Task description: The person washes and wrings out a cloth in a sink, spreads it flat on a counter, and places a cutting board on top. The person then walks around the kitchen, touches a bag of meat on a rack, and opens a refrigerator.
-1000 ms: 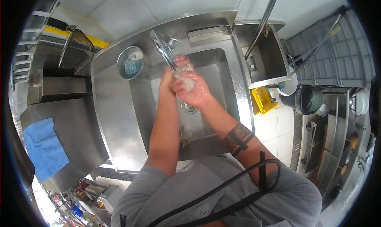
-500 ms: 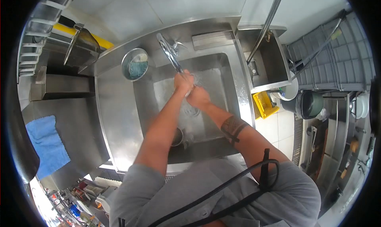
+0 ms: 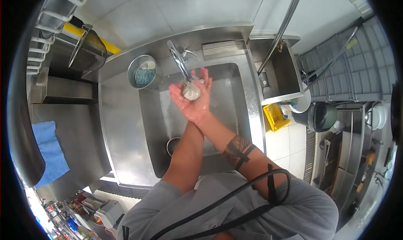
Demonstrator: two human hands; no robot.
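Note:
Under the chrome tap point(image 3: 178, 59), my right hand point(image 3: 196, 110) is turned palm up with its fingers spread to the left. A whitish, glossy mass point(image 3: 192, 91) sits at its palm beneath the spout; it looks like running water or lather, though I cannot tell which. My left hand point(image 3: 204, 74) is mostly hidden behind the right one, and only outstretched fingers show past it. The forearms cross at the wrists. Both hands are wet and over the steel sink basin point(image 3: 226, 110). A round metal cup-like thing point(image 3: 168, 145) stands in the basin near my left forearm.
On the left drainboard stands a metal container point(image 3: 133, 74) with a bluish scrubber in it. A blue cloth point(image 3: 49, 152) lies on the left counter. To the right are a small deep sink point(image 3: 283, 68), a yellow basket point(image 3: 275, 117) and a white bucket point(image 3: 303, 101).
My hands were clasped together around the tap's stream. Now the right palm has turned up and opened, the left lies behind it, and the forearms have come to cross.

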